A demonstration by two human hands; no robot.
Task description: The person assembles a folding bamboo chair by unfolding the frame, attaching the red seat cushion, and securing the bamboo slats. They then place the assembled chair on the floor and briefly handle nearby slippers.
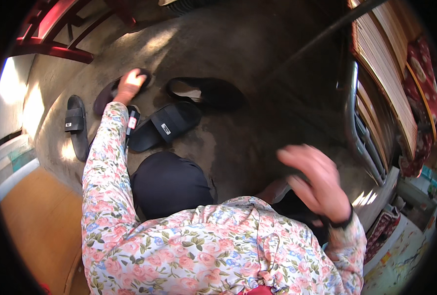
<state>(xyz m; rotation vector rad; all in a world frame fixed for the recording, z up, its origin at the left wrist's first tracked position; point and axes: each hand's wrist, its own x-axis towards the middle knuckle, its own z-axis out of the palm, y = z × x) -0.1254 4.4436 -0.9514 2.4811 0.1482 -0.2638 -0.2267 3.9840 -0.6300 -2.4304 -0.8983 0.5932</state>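
My left hand (130, 84) reaches forward, its fingers closed on the far end of a dark slip-on shoe (105, 99) on the concrete floor. Part of that shoe lies hidden under the hand and sleeve. To its right rests a matching dark slip-on shoe (221, 93) with a light checked insole. Nearer to me lies a black slide sandal (172, 123) with a ribbed strap. Farther left is another black slide (74, 123). Beside my forearm, a dark item with a white-and-red tag (132, 120) is partly covered. My right hand (317, 179) hovers over my lap, fingers apart, slightly blurred, holding nothing.
A red wooden frame (56, 49) stands at the far left. Along the right lean folded wooden panels (385, 78) and a grey metal tube frame (353, 123). A thin dark pole (321, 37) slants across the upper right. A brown board (36, 221) sits at lower left.
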